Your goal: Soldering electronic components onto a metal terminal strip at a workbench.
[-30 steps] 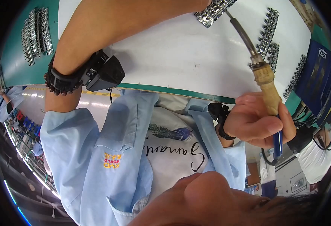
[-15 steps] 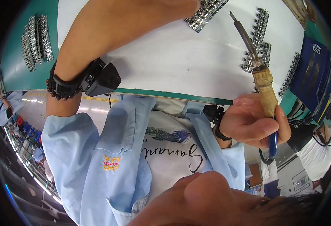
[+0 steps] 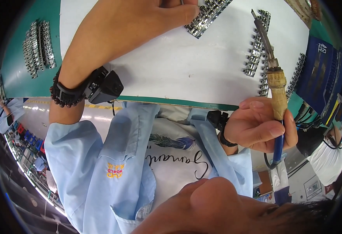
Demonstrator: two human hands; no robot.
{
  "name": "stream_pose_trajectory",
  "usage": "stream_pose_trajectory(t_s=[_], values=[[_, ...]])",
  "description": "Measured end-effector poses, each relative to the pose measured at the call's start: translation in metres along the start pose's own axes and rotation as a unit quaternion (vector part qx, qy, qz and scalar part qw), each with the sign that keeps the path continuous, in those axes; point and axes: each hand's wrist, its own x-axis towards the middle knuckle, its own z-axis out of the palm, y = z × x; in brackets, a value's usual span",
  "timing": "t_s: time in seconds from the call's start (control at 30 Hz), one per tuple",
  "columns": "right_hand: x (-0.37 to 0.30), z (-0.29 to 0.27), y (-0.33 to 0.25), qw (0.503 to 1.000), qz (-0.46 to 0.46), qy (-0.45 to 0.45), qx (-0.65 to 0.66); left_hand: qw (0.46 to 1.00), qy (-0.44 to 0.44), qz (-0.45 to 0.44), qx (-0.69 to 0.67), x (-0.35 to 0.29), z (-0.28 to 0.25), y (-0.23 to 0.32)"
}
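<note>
My right hand [image 3: 262, 128] is closed around a soldering iron [image 3: 278, 91] with a worn tan grip and a blue lower handle. Its dark metal tip points away from me, above strips of small shiny metal parts [image 3: 254, 50] on the white sheet. My left hand [image 3: 155, 15] reaches across to the far side, thumb and fingers pinched beside another metal strip [image 3: 208, 17]. A thin dark piece shows at those fingers, but the top edge cuts it off, so I cannot make out what it is.
More metal strips [image 3: 38, 48] lie side by side on the green mat [image 3: 15, 78] at the left. A blue box-shaped unit [image 3: 321, 78] with cables stands at the right. The white sheet [image 3: 159, 70] covers the middle, ending at the table's near edge [image 3: 178, 102].
My left hand has come slightly nearer, showing more of its fingers. The strip beside it sits a little nearer and left. The iron's tip has swung right; strips under it appear shifted.
</note>
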Motion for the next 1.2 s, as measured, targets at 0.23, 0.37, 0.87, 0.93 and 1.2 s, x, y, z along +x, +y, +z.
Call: stream_pose_trajectory(t_s=[0.23,0.37,0.87,0.93,1.2], values=[[0.001,0.001,0.0,1.0,0.0,-0.01,-0.004,1.0,-0.003,-0.012,-0.008,0.001,0.0,0.0],[0.001,-0.001,0.002,1.0,-0.007,-0.014,0.002,1.0,-0.001,-0.005,-0.002,0.001,0.001,0.001],[0.026,-0.023,0.012,1.0,0.0,0.022,0.021,0.993,0.022,-0.013,0.118,0.01,0.019,0.046],[0.032,-0.026,0.013,0.999,0.001,0.026,0.029,0.991,0.026,-0.01,0.132,0.011,0.02,0.054],[0.055,-0.037,0.014,0.998,0.024,0.034,0.052,0.98,0.045,0.016,0.192,0.021,0.03,0.074]])
